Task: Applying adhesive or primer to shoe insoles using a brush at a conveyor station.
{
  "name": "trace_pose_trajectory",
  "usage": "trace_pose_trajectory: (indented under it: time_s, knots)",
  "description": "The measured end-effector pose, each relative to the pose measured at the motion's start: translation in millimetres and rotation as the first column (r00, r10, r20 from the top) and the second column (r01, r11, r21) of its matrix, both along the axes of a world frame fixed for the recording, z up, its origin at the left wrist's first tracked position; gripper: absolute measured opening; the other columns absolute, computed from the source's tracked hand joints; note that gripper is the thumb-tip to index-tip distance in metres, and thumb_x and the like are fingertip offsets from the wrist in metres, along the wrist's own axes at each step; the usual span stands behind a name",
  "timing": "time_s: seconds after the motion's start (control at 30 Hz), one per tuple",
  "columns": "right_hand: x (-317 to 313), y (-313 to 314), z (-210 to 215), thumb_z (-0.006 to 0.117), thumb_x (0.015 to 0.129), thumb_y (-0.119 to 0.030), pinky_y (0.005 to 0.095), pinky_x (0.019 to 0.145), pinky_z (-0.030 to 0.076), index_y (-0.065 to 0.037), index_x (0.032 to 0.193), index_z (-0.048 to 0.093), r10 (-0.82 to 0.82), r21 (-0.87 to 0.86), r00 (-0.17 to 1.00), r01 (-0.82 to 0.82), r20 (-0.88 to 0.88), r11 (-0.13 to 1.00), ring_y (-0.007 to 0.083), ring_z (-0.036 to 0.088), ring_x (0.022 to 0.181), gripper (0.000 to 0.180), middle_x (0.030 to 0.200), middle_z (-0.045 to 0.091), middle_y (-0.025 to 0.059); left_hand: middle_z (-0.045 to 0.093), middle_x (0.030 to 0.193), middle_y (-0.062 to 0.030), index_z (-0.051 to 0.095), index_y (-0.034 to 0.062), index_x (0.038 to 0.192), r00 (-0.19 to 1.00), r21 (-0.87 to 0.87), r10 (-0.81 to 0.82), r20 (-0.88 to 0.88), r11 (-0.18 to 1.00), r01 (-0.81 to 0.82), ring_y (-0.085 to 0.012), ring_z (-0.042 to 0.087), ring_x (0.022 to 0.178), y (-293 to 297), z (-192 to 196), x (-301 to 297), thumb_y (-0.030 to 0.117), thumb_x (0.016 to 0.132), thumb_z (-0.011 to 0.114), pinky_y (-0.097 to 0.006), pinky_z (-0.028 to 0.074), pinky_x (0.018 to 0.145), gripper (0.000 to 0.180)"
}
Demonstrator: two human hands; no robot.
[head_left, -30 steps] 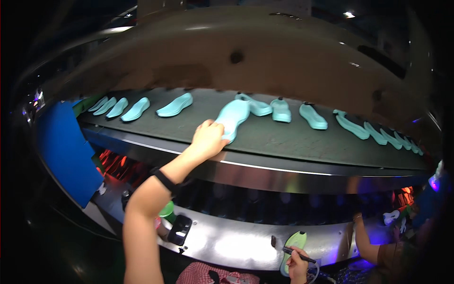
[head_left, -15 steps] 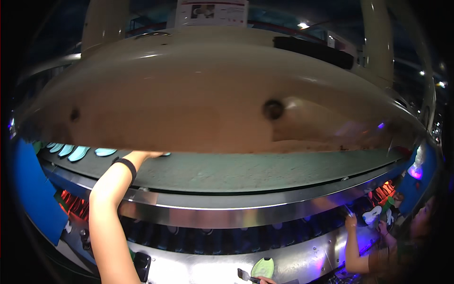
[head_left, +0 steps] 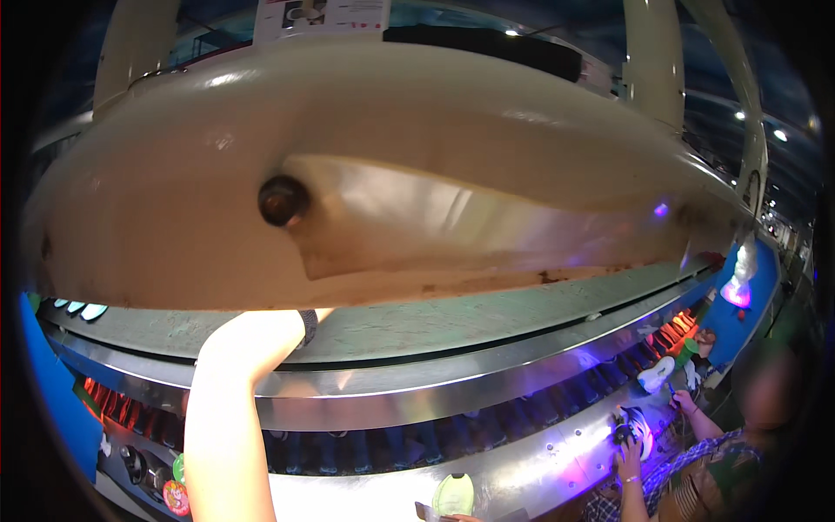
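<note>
My left arm reaches up over the metal rail, a black wristband on it. Only a sliver of my left hand [head_left: 324,313] shows past the band; its fingers are hidden under the cream hood [head_left: 200,174] above the dark green conveyor belt [head_left: 435,326]. At the lower edge my right hand [head_left: 464,518], mostly cut off, grips a flat brush [head_left: 424,511]. Just above the brush is a pale green shoe sole [head_left: 454,493]. Several light teal soles [head_left: 92,311] lie on the belt at the far left.
A polished metal rail [head_left: 391,409] runs along the belt, with a row of dark slots and glowing orange heaters [head_left: 674,331] below. At right, a co-worker's hands [head_left: 630,461] handle a sole. Small round containers [head_left: 176,496] stand lower left.
The view has swung right, and the hood covers more of the belt. My left arm has reached further right along the belt, its hand now mostly hidden. The co-worker's near hand has moved lower.
</note>
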State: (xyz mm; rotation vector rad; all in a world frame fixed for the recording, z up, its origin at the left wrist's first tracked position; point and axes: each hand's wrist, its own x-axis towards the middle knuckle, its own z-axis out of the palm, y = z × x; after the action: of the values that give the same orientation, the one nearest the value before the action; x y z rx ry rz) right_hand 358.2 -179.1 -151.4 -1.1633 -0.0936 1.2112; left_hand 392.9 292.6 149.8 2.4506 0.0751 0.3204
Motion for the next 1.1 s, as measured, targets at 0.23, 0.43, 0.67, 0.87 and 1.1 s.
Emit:
trace_pose_trajectory:
  time_s: [0.23,0.43,0.67,0.87,1.1]
  knots:
    - [3.0,6.6,18.0,0.057,0.081,-0.013,0.0243,0.066,0.046,-0.001,0.108,0.054,-0.029,0.151,0.983,0.001,0.18,0.989,0.012,0.052,0.075,0.03,0.09,0.059,0.0034,0.058,0.095,-0.0155,0.055,0.0017,0.1,0.851,0.555,0.466,-0.241,0.786,-0.273,-0.0295,0.053,0.091,-79.8,46.0,-86.9,0.03,0.068,0.065,-0.038,0.042,0.079,0.044]
    - [11.7,11.1,34.4,0.058,0.076,0.003,0.0252,0.085,0.042,0.005,0.095,0.058,-0.126,0.215,0.977,0.087,0.175,0.973,0.0154,0.055,0.092,0.019,0.095,0.06,0.0108,0.052,0.096,-0.0136,0.055,-0.0003,0.094,0.765,-0.052,0.44,0.471,0.879,-0.474,-0.0267,0.047,0.1,-149.8,-6.2,-237.7,0.028,0.071,0.059,-0.039,0.036,0.087,0.036]
    - [-0.7,26.8,70.1,0.062,0.076,-0.003,0.022,0.079,0.043,0.002,0.099,0.059,-0.156,0.323,0.952,0.065,0.265,0.944,0.0115,0.055,0.087,0.023,0.095,0.06,0.007,0.044,0.122,-0.0135,0.034,0.0066,0.128,0.855,-0.898,0.458,0.243,0.439,0.02,-0.0293,0.042,0.114,-195.6,-110.2,-340.1,0.046,0.08,0.047,-0.043,0.031,0.098,0.064]
    - [-17.2,38.6,76.5,0.056,0.078,0.0,0.0264,0.084,0.043,0.005,0.1,0.056,-0.099,0.417,0.987,0.037,0.127,0.908,0.0165,0.056,0.091,0.023,0.098,0.059,0.0124,0.044,0.122,-0.0136,0.034,0.008,0.128,0.967,-0.997,0.245,-0.075,0.0,-0.077,-0.0314,0.042,0.113,-298.0,-199.2,-316.8,0.053,0.078,0.045,-0.047,0.03,0.097,0.068]
    - [-76.4,50.9,99.7,0.059,0.076,-0.002,0.0265,0.08,0.045,0.003,0.098,0.059,0.173,0.399,0.929,-0.301,0.326,0.866,0.0148,0.058,0.087,0.022,0.094,0.062,0.0107,0.044,0.122,-0.0166,0.032,0.0101,0.128,0.841,-0.738,0.511,0.175,-0.498,0.456,-0.0333,0.045,0.109,-332.8,-222.6,-289.0,0.065,0.073,0.044,-0.051,0.032,0.094,0.079]
